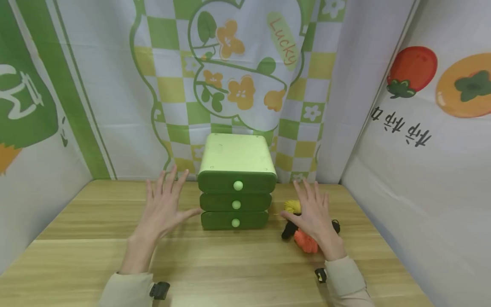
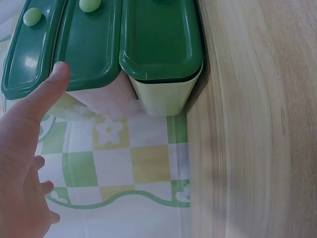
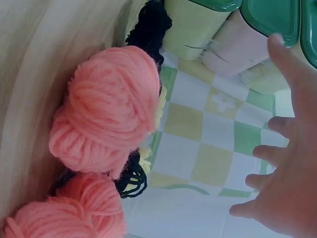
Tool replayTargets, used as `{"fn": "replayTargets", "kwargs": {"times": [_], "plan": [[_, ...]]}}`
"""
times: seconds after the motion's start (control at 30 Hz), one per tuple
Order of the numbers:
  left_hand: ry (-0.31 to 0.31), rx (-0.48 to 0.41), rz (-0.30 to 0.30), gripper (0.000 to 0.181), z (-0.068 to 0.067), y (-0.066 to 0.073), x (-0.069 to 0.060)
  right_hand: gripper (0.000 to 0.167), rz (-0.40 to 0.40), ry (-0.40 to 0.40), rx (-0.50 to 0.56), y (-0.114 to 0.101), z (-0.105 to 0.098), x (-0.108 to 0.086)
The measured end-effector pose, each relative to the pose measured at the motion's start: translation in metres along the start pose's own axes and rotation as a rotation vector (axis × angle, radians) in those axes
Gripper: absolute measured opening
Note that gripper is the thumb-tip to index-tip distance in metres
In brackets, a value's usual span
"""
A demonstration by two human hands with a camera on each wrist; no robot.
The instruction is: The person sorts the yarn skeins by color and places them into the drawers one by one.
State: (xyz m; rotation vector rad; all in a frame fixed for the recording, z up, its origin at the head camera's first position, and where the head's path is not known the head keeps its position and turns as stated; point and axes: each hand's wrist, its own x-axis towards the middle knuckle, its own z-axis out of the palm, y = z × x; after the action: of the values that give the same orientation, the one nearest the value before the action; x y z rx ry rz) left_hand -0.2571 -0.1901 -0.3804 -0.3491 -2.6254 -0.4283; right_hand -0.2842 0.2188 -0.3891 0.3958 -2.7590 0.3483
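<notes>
A small chest of drawers (image 1: 237,155) with a pale green top stands at the back of the table, its three dark green drawers closed. Left of it, my left hand (image 1: 163,211) is raised with fingers spread, holding nothing; its thumb (image 2: 47,94) points towards the drawer fronts. To the right, my right hand (image 1: 312,213) hovers with fingers spread above a bunch of yarn, also holding nothing. Coral yarn (image 1: 305,241), black yarn (image 1: 289,230) and yellow yarn (image 1: 293,207) lie under and beside it, partly hidden. The right wrist view shows coral yarn (image 3: 111,101) in thick bundles.
The wood-grain table (image 1: 230,273) reaches towards me in front of the chest. A green-and-yellow checked curtain (image 1: 168,64) hangs close behind the chest. Printed white cloths enclose the left side and the right side (image 1: 422,187).
</notes>
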Motion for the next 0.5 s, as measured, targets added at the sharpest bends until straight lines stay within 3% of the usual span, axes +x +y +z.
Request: {"fn": "replayTargets", "kwargs": {"times": [0.27, 0.5], "plan": [[0.044, -0.028, 0.018, 0.105, -0.0037, 0.0024, 0.0016, 0.089, -0.037, 0.107, -0.003, -0.0016, -0.0027, 0.0049], [0.095, -0.04, 0.038, 0.098, -0.0067, 0.0057, 0.0047, 0.075, -0.065, 0.209, 0.062, -0.0037, -0.0041, 0.002]]}}
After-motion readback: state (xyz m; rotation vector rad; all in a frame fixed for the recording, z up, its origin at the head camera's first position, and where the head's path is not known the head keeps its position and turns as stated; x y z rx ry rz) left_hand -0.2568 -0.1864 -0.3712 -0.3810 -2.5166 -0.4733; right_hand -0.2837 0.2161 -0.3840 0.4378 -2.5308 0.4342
